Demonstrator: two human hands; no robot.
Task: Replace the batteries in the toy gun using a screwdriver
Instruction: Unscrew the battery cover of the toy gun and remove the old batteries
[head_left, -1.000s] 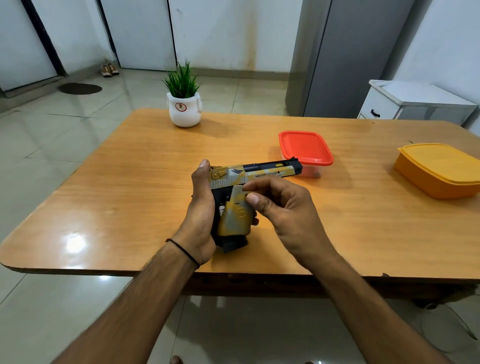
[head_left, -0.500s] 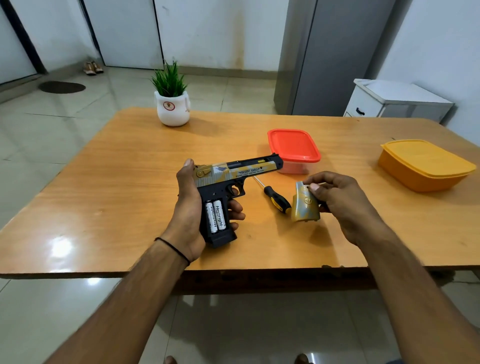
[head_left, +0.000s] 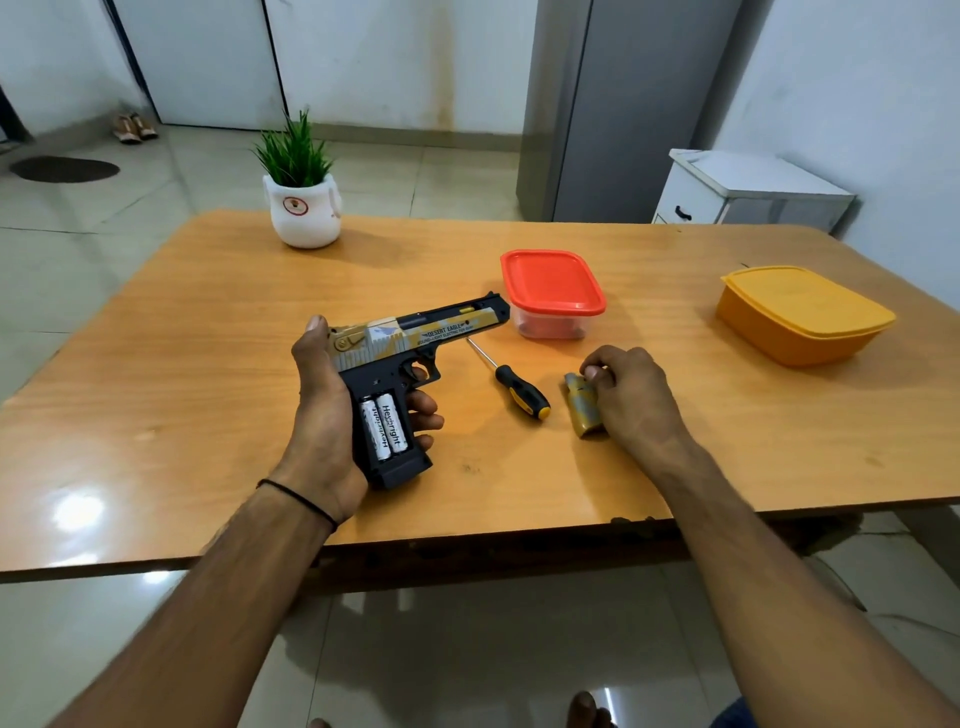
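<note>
While left hand (head_left: 322, 415) grips gun (head_left: 415, 338), screwdriver (head_left: 522, 396) beside (red tub (head_left: 551, 283) behind)

Bare left hand (head_left: 322, 415), bare right hand (head_left: 634, 395); forearms unsleeved; thin black cord band (head_left: 298, 499) round left wrist.

The toy gun (head_left: 415, 338) is patterned in tan, white and grey camouflage over a black frame. Two white batteries (head_left: 384, 426) are lettered in black. The screwdriver (head_left: 522, 397) is handled in black and yellow. The grip cover (head_left: 584, 410) is mottled tan and grey. One clear box (head_left: 553, 283) is lidded in red, and the other box (head_left: 800, 317) is coloured orange-yellow. The counter (head_left: 208, 364) is grained orange-brown.
</note>
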